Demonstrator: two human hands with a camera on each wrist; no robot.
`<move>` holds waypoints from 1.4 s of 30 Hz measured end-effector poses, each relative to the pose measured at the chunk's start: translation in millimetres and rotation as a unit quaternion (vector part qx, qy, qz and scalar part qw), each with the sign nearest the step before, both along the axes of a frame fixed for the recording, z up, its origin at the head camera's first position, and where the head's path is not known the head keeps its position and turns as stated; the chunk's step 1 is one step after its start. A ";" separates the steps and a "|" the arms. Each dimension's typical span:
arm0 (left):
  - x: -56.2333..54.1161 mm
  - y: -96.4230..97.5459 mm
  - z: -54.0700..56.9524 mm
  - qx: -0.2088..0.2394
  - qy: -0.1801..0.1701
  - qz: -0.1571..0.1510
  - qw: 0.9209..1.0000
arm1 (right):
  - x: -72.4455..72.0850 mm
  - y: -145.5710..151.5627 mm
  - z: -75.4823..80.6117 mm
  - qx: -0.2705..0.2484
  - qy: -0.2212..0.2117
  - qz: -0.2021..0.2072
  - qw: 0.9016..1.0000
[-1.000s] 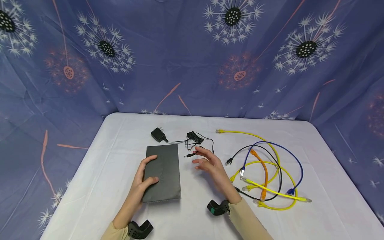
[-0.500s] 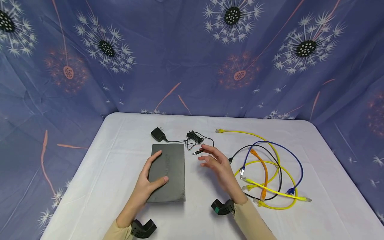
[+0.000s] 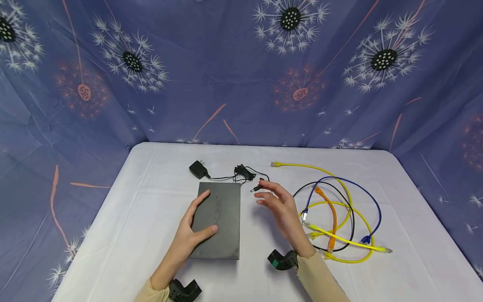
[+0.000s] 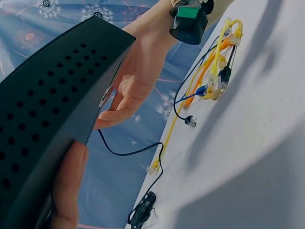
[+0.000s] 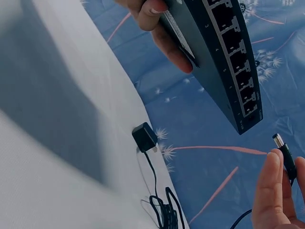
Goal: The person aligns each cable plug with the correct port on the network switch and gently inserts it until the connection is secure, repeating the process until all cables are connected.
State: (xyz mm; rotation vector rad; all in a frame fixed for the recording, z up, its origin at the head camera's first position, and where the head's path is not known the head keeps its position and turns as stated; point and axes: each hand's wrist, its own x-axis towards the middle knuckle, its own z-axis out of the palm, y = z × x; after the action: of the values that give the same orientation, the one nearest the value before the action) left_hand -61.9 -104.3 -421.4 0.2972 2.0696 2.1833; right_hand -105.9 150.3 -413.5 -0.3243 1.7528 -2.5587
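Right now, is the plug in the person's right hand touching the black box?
Apart: the right wrist view shows blue cloth between the plug and the black box.

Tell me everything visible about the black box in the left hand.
The black box is flat and rectangular, its casing dark; metal or plastic, I cannot tell. Its top bears faint lettering, one edge has a row of square, numbered ports with nothing plugged into those in view, another side has rows of round holes, and a pale label sits underneath. The left hand holds it above the white table, thumb and one finger on top, other fingers beneath. The power plug is apart.
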 end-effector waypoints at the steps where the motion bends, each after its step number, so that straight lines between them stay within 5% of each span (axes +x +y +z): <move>1: 0.3 0.6 0.5 0.001 0.000 -0.001 1.000 | 0.0 -0.2 0.8 -0.002 -0.001 -0.005 1.000; 10: 0.8 5.0 3.7 -0.001 0.006 -0.005 1.000 | -0.9 0.0 4.6 0.003 -0.012 -0.060 0.998; 24: 4.2 12.5 9.8 0.013 -0.006 -0.010 1.000 | -1.4 -0.4 6.3 -0.042 -0.014 -0.075 0.996; 42: 5.2 18.4 11.6 0.022 0.002 -0.014 1.000 | 1.5 -4.4 6.7 0.015 -0.002 -0.098 0.995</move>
State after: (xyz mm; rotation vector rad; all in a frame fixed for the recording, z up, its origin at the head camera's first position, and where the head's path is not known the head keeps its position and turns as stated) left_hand -56.7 -85.9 -409.8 0.3346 2.0085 2.2162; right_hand -104.4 145.9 -406.8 -0.1536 1.9084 -2.6552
